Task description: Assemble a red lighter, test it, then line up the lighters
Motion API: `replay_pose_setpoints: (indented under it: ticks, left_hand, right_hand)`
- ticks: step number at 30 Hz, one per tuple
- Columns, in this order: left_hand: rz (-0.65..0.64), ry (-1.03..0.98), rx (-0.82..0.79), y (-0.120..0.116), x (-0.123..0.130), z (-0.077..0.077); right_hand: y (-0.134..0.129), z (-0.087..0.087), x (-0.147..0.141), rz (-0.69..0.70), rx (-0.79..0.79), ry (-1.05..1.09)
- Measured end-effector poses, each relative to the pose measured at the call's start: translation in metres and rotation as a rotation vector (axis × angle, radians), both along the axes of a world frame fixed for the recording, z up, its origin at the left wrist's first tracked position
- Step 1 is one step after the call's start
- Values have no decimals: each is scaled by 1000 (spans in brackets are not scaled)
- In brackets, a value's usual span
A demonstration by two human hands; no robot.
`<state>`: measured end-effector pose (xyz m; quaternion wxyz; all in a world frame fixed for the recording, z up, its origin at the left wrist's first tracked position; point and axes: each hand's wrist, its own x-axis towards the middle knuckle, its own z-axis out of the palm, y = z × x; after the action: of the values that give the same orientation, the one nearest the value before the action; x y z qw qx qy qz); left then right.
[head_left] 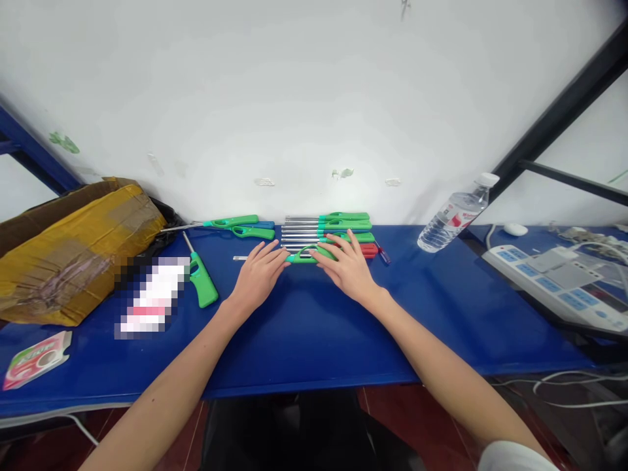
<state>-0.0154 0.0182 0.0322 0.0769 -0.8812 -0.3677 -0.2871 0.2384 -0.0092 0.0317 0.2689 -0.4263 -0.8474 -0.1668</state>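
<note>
A green-handled gas lighter (300, 258) with a long metal barrel lies across the blue table in front of me. My left hand (261, 273) rests over its barrel, fingers stretched out, and the metal tip pokes out to the left. Over the handle, my right hand (349, 267) has its fingers spread, covering much of it. Whether either hand grips the lighter is hard to see. Just behind, several lighters lie side by side in a row, barrels to the left, including a green lighter (349, 224) and a partly hidden red lighter (369, 250).
Left of the row lie more lighters, among them a green lighter (203, 282) set apart. A taped cardboard box (83, 255) and a torn card piece (36, 358) are farther left. On the right are a tilted water bottle (454, 214) and a white electrical device (559, 284) with cables.
</note>
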Motion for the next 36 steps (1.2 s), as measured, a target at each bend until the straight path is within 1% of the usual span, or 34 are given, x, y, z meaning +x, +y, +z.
replay_pose_setpoints:
  ticks: [5, 9, 12, 15, 18, 21, 27, 32, 36]
  left_hand:
    - [-37, -65, 120, -1, 2, -3]
    - [-35, -164, 168, -7, 6, 2]
    - [-49, -201, 149, -12, 9, 4]
    - [-83, -197, 105, -13, 12, 1]
    - [-104, -186, 68, -14, 14, -4]
    - [-109, -186, 56, -14, 15, -6]
    - [-97, -190, 46, -12, 15, -7]
    - [-119, -193, 35, -13, 16, -10]
    - [-120, -197, 14, -14, 18, -10]
  right_hand:
    - [1, 3, 2, -2, 82, -44]
    - [8, 6, 17, -44, 85, -24]
    - [22, 8, 37, -80, 48, 16]
    - [41, 7, 56, -93, -2, 45]
    - [58, 6, 70, -74, -69, 47]
    - [67, 2, 80, -46, -118, 60]
    - [69, -2, 85, -44, -156, 64]
    - [69, -2, 83, -59, -171, 56]
    - [71, -6, 86, -78, -179, 57]
